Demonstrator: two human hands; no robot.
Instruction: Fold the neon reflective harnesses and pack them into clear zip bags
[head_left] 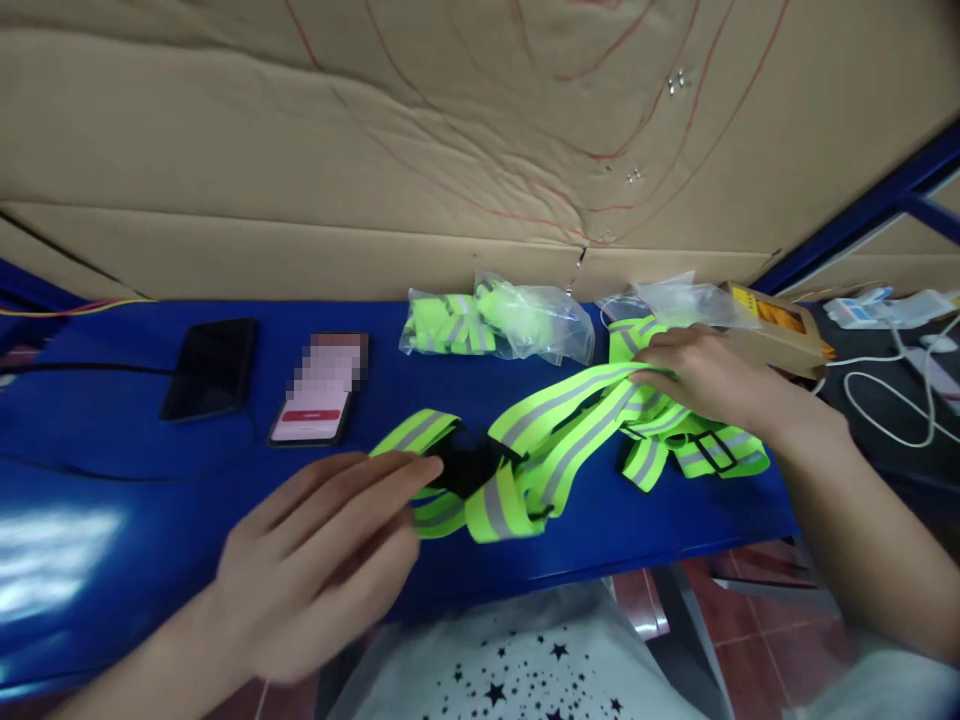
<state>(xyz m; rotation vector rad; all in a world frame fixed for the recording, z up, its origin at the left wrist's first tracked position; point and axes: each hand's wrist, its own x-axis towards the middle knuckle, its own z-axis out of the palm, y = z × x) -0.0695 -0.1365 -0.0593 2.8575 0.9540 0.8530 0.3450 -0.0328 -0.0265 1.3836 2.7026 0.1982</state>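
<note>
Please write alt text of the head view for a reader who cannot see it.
A person's left hand and right hand handle neon-yellow straps with grey stripes on a blue table. Behind lie clear plastic bags; a phone and black device lie at left.

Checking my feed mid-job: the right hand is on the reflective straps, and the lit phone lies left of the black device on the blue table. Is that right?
Not quite: the head view shows the lit phone to the right of the black device, on the blue table. The right hand is indeed on the reflective straps.
</note>
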